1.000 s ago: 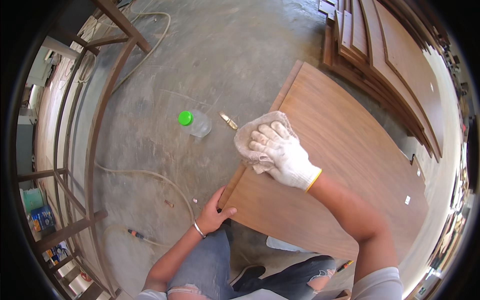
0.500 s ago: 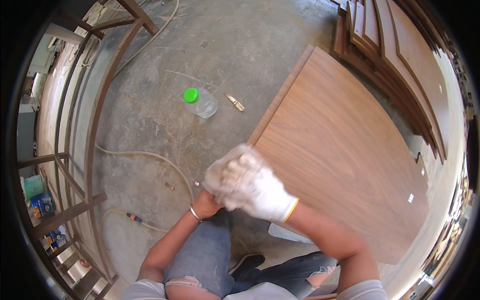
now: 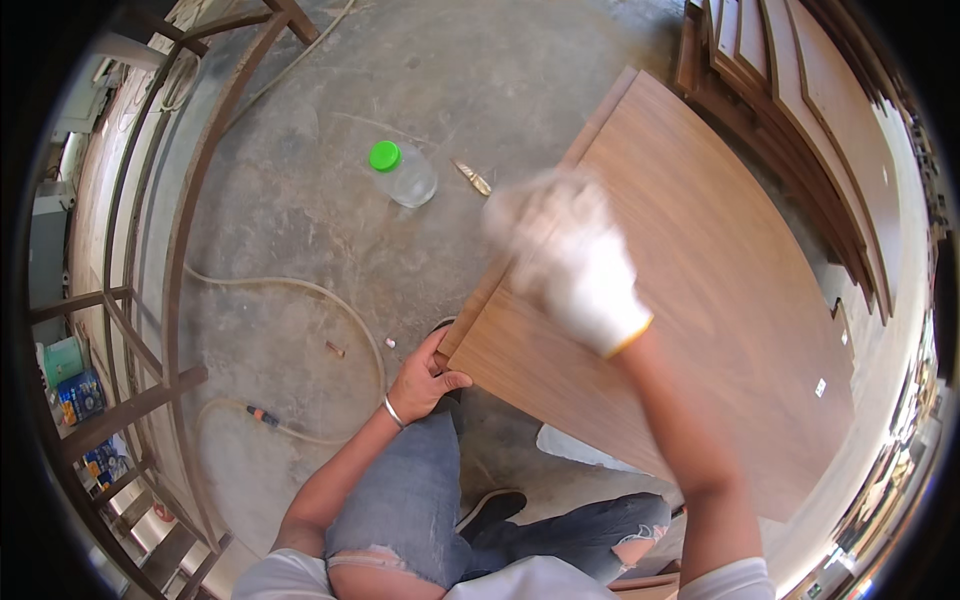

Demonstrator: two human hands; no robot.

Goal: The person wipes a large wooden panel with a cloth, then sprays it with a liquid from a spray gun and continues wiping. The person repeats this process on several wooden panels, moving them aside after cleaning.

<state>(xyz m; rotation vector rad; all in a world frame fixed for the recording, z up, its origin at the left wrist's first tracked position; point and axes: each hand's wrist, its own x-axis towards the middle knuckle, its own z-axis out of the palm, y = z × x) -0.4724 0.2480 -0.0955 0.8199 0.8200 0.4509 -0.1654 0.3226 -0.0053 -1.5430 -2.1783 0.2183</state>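
Observation:
A large brown wood-grain panel [image 3: 700, 270] with one curved side lies to my right, with a second panel's edge [image 3: 600, 120] showing beneath it along the left side. Bare, with a bracelet at the wrist, my left hand [image 3: 425, 375] grips the near left corner, thumb on the top face. My right hand [image 3: 565, 245], in a white glove, is over the panel's left edge and smeared by motion. Its fingers look curled round a pale greyish bulk that I cannot make out.
A clear jar with a green lid [image 3: 405, 178] and a paintbrush [image 3: 472, 178] are on the concrete floor. A hose [image 3: 300, 284] curves at left beside a brown metal frame [image 3: 190, 200]. More brown panels [image 3: 800, 130] are stacked at the far right.
My right hand has swung away from my left, up and right over the panel's edge. My left hand now shows, holding the panel's corner. The view has shifted slightly.

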